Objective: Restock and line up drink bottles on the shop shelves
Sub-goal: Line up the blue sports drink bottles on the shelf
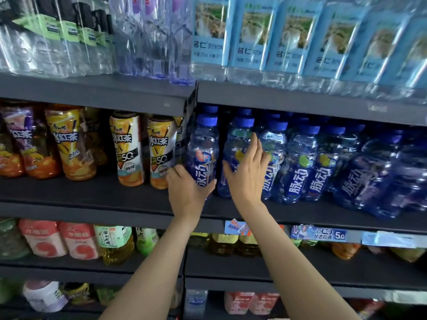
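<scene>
A row of blue-capped bottles with blue labels stands on the dark middle shelf (300, 218). My left hand (187, 190) grips the lower part of the leftmost blue bottle (203, 151), which stands upright at the shelf's left end. My right hand (247, 174) lies with straight fingers against the front of the second blue bottle (238, 139), hiding most of its label. More blue bottles (298, 162) continue to the right, some leaning.
Yellow iced-tea bottles (127, 148) fill the shelf section to the left. Packs of water (254, 38) sit on the shelf above. Lower shelves hold pink, green and yellow drinks (78, 241). Price tags (318, 234) hang on the shelf's front edge.
</scene>
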`<action>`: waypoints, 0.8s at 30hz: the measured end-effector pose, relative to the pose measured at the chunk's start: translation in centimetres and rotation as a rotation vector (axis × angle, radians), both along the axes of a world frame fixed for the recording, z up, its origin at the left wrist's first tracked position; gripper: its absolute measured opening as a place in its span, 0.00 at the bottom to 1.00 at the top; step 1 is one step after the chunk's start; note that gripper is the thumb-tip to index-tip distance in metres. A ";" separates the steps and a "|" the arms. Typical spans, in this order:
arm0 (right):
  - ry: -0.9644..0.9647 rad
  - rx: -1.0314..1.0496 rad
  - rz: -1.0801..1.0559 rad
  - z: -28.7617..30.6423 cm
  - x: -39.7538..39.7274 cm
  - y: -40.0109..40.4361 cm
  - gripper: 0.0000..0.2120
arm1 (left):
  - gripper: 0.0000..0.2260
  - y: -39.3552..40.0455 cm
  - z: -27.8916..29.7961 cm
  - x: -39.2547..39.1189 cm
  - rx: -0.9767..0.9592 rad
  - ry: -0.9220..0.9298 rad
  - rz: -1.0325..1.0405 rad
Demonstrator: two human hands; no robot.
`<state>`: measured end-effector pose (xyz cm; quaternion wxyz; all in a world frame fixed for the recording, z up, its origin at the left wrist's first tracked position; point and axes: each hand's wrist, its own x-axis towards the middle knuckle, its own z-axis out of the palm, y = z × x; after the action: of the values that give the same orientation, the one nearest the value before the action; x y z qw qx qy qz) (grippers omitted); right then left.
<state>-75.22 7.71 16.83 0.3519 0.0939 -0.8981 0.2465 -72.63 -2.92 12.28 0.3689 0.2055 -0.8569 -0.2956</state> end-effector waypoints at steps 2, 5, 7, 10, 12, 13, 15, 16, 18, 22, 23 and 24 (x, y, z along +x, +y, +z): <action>-0.020 0.044 -0.032 0.6 -0.6 -0.1 0.43 | 0.38 0.2 0.0 -0.6 0.022 -0.012 0.019; -0.058 0.067 -0.064 1.1 -0.7 -0.1 0.44 | 0.38 0.1 -0.1 -1.4 0.029 -0.021 0.031; -0.058 0.064 -0.062 1.2 -0.8 0.0 0.44 | 0.38 0.0 -0.2 -1.7 0.028 -0.032 0.036; -0.050 0.031 -0.017 1.2 -1.0 0.4 0.43 | 0.38 0.1 0.0 -1.8 0.049 -0.043 0.018; -0.036 0.004 0.036 1.4 -0.9 0.9 0.42 | 0.38 0.2 0.1 -1.3 0.074 -0.037 -0.026; -0.036 -0.012 0.064 1.5 -0.7 1.2 0.42 | 0.38 0.3 0.1 -0.9 0.095 -0.011 -0.050; -0.042 -0.058 0.129 1.7 0.2 1.7 0.42 | 0.36 0.5 -0.2 0.6 0.109 0.117 -0.094; -0.044 -0.088 0.162 1.6 0.8 2.0 0.42 | 0.33 0.7 -0.3 1.4 0.080 0.208 -0.126; -0.060 -0.153 0.243 1.6 2.2 2.1 0.42 | 0.30 0.9 -0.3 2.7 -0.009 0.297 -0.228; -0.069 -0.173 0.387 1.6 4.5 0.6 0.41 | 0.36 0.6 1.0 3.4 0.017 0.183 -0.478; -0.074 -0.161 0.421 1.6 4.9 0.1 0.41 | 0.37 0.3 1.3 3.5 0.080 0.168 -0.494; -0.090 -0.160 0.471 1.7 5.0 -0.3 0.40 | 0.37 0.0 1.4 3.7 0.110 0.179 -0.476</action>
<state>-70.19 7.37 18.52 0.2506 0.2611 -0.8438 0.3961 -68.98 -2.97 13.72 0.3516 -0.0092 -0.8277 -0.4373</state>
